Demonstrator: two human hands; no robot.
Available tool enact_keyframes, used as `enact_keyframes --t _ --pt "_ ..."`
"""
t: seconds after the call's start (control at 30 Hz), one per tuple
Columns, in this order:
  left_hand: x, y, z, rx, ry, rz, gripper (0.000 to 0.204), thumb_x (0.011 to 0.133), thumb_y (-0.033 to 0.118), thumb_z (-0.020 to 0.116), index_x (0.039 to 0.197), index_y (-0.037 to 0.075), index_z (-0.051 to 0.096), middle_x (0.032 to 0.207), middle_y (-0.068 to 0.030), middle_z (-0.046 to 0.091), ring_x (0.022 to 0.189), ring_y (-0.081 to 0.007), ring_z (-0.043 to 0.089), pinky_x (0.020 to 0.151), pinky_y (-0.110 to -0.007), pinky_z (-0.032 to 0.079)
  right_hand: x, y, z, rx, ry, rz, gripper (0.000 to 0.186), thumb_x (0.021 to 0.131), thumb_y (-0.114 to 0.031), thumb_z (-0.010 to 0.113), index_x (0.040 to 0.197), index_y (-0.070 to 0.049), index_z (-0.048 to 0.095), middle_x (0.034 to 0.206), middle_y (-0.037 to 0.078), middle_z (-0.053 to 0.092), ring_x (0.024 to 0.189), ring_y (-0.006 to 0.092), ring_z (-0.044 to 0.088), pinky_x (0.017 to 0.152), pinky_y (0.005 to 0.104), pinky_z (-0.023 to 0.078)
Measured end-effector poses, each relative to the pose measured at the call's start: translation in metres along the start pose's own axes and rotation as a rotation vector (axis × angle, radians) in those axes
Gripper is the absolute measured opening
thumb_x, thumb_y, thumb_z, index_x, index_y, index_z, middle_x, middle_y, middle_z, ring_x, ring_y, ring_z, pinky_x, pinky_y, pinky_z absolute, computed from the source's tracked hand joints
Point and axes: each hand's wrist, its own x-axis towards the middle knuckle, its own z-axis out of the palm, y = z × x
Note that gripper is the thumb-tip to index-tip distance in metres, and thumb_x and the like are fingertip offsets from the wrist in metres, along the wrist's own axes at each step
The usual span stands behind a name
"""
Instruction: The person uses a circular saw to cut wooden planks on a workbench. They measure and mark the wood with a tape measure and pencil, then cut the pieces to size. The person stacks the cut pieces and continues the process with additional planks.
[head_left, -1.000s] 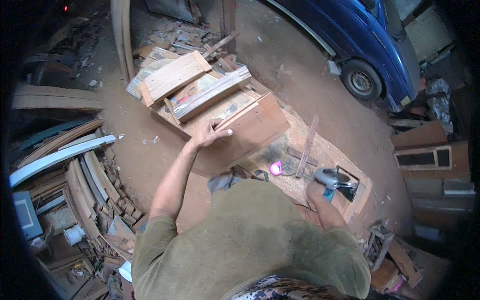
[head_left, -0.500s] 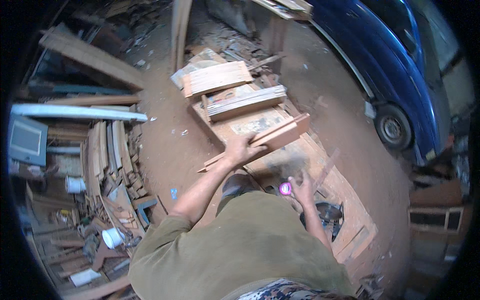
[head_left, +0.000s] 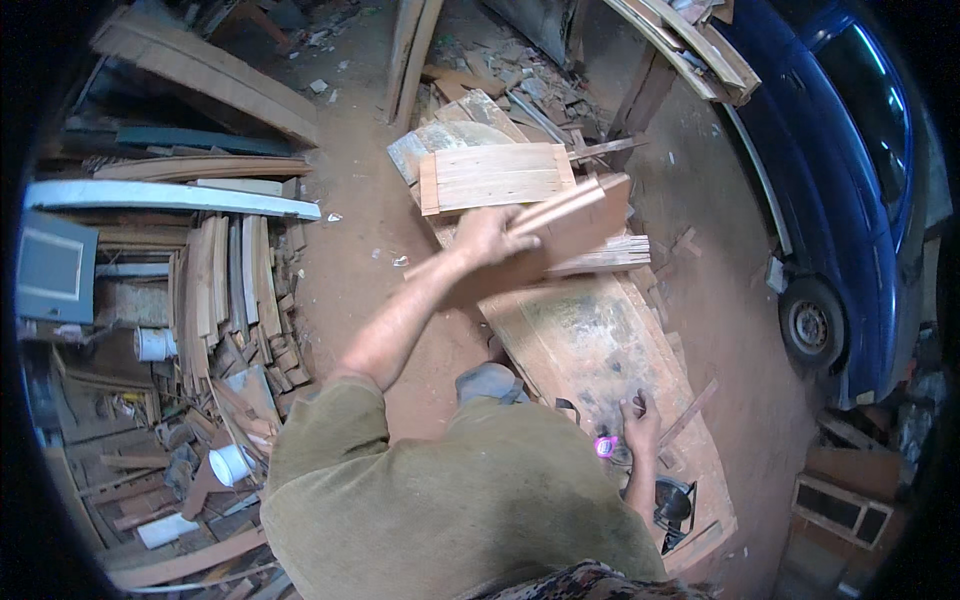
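Note:
My left hand (head_left: 488,238) grips some flat wooden boards (head_left: 585,225), held raised over the wooden work platform (head_left: 555,335) above a slatted piece (head_left: 605,258). Another pale panel (head_left: 495,175) lies just beyond them. My right hand (head_left: 640,425) is low over the platform with fingers curled; whatever it may hold is too small to make out. Beside it are a pink tape measure (head_left: 605,446) and a reddish strip (head_left: 690,412). Below the right forearm sits a circular saw (head_left: 672,505), partly hidden.
Stacked offcuts (head_left: 235,275), a blue panel (head_left: 55,265) and white buckets (head_left: 228,464) crowd the left. A blue vehicle (head_left: 865,230) stands at the right. Boards (head_left: 695,45) jut in at the top, with an upright post (head_left: 405,55) left of them.
The right hand has left the saw and moved forward beside the tape measure. My left hand has carried the boards farther up the platform. The view has turned.

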Motion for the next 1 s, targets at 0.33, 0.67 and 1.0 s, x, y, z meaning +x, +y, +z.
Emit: enact_keyframes --t 0.33,0.67,1.0 --pt "0.206 -0.176 -0.003 0.507 0.227 0.173 0.043 0.083 0.021 0.071 0.125 0.011 0.068 0.102 -0.0155 0.074 0.091 -0.0341 0.073 0.083 -0.045 0.059 0.005 -0.055 0.026 -0.057 0.017 0.119 0.055 0.092 -0.023 0.076 0.137 0.004 0.060 0.114 0.020 0.072 0.097 0.0238 0.070 0.088 0.0362 0.056" --pt "0.169 -0.265 0.097 0.464 0.410 0.243 0.046 0.089 0.024 0.073 0.132 0.012 0.064 0.123 -0.0142 0.066 0.118 -0.0355 0.060 0.106 -0.048 0.046 -0.004 -0.072 0.051 0.054 -0.144 0.353 0.052 0.096 -0.017 0.072 0.138 0.009 0.057 0.105 0.015 0.072 0.097 0.0212 0.069 0.088 0.0331 0.055" --pt "0.082 -0.339 0.192 -0.233 0.371 -0.787 0.092 0.080 0.057 0.077 0.148 0.002 0.049 0.143 -0.0313 0.052 0.136 -0.0398 0.050 0.116 -0.047 0.038 -0.009 -0.046 0.089 -0.064 -0.283 0.203 0.054 0.094 -0.022 0.075 0.137 0.006 0.058 0.101 0.012 0.071 0.090 0.0179 0.067 0.084 0.0316 0.054"
